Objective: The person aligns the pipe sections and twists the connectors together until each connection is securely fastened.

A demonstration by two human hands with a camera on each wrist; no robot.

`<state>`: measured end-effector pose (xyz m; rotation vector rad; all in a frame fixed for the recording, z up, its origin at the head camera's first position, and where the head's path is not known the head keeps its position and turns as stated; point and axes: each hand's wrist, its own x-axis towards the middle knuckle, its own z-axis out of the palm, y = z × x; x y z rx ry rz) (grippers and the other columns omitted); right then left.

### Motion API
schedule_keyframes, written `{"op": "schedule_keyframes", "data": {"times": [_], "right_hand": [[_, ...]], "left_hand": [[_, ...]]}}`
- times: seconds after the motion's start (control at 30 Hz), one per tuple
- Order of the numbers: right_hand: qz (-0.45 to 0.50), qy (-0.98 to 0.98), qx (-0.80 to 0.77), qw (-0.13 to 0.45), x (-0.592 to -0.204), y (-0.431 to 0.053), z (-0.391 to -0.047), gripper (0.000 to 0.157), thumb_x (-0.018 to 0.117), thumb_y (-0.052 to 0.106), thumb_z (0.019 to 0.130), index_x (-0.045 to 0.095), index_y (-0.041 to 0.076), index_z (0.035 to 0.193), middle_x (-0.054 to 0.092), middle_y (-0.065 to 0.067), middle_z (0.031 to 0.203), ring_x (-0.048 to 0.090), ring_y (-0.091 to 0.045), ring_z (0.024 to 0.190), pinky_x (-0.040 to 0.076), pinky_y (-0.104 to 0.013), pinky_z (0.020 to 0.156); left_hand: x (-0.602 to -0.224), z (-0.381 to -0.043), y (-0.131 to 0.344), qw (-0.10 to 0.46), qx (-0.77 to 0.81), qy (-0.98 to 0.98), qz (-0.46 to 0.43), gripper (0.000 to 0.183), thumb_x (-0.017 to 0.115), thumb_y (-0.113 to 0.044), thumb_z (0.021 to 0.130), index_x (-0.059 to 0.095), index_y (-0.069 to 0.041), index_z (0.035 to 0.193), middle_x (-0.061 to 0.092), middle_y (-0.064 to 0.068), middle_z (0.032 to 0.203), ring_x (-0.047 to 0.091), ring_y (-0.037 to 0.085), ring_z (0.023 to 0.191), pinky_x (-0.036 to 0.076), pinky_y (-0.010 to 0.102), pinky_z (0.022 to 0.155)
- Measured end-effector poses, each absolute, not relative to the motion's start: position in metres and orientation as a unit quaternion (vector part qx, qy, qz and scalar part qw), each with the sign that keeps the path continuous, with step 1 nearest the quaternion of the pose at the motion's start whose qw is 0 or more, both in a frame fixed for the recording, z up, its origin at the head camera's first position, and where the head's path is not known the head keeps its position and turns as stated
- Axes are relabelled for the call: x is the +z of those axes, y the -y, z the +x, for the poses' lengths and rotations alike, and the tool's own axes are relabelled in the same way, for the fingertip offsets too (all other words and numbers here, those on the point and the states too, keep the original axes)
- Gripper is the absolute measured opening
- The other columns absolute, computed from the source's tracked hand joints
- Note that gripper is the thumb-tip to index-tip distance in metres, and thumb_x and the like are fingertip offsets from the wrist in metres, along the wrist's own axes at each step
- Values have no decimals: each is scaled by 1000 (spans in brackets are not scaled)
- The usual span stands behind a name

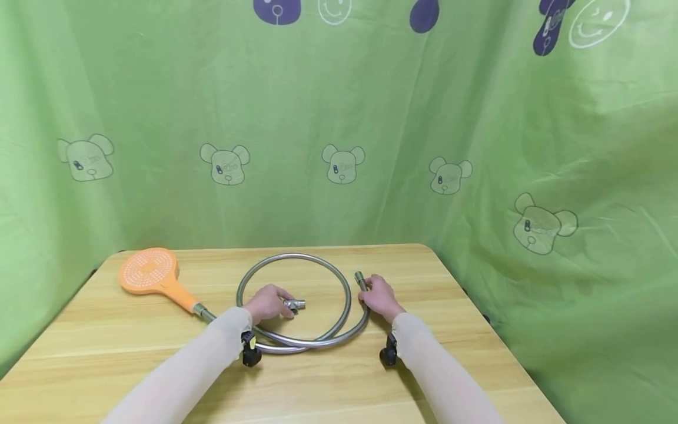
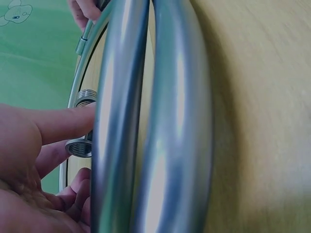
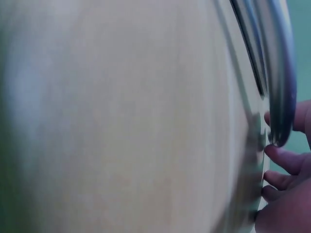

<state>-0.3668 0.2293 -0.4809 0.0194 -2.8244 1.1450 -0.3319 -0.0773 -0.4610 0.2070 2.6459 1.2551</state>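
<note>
My left hand (image 1: 268, 302) pinches a small metal threaded tee fitting (image 1: 298, 304) inside the loop of a shower hose. In the left wrist view, the fitting's threaded openings (image 2: 80, 147) show beside my fingers, partly hidden by a finger and the hose. The silvery shower hose (image 1: 329, 342) lies coiled on the table, passing by my left wrist. Near its free end, a metal connector (image 1: 360, 278), my right hand (image 1: 382, 297) grips the hose between thumb and fingers. The right wrist view shows the hose (image 3: 279, 73) running into those fingers.
An orange shower head (image 1: 149, 272) lies at the left of the wooden table (image 1: 339, 394), joined to the hose's other end. A green curtain (image 1: 286, 106) with bear-head prints hangs behind and beside the table. Small black wrist cameras (image 1: 388, 351) sit under both wrists.
</note>
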Motion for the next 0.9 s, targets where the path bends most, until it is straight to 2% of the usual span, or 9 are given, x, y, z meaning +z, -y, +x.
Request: {"op": "schedule_keyframes", "data": {"times": [0.17,0.4,0.53,0.77,0.9], "right_hand": [[-14,915,400,50,-476,-225,-363,43,63,2,83,62,-9,124,64,-24,120,60,-34,107,54,-46,92],[-15,912,401,83,-470,-213,-368,51,58,-4,82,59,-5,133,68,-23,120,60,-34,108,54,-46,95],[-18,907,414,72,-467,-208,-370,55,56,-7,82,56,-4,137,66,-24,120,60,-33,102,56,-44,89],[-36,884,465,32,-462,-204,-371,57,55,-8,87,46,-4,143,60,-26,127,62,-30,99,59,-38,84],[-32,881,472,33,-460,-203,-374,50,57,-2,92,47,-4,141,61,-24,118,61,-25,88,58,-32,73]], "left_hand": [[-466,-332,76,95,426,-897,72,37,85,-6,69,78,-10,105,74,7,111,61,24,103,48,46,98],[-462,-332,78,87,432,-895,70,38,85,-5,69,78,-9,106,76,6,107,62,20,97,50,40,92],[-460,-334,79,88,436,-893,71,39,85,-7,70,78,-10,109,76,6,109,61,20,97,50,39,90],[-460,-337,83,79,440,-892,74,40,84,-8,73,77,-12,112,73,11,120,61,29,115,46,49,104],[-457,-337,85,75,442,-891,69,41,84,-9,73,77,-12,113,70,13,127,58,32,121,45,50,106]]}}
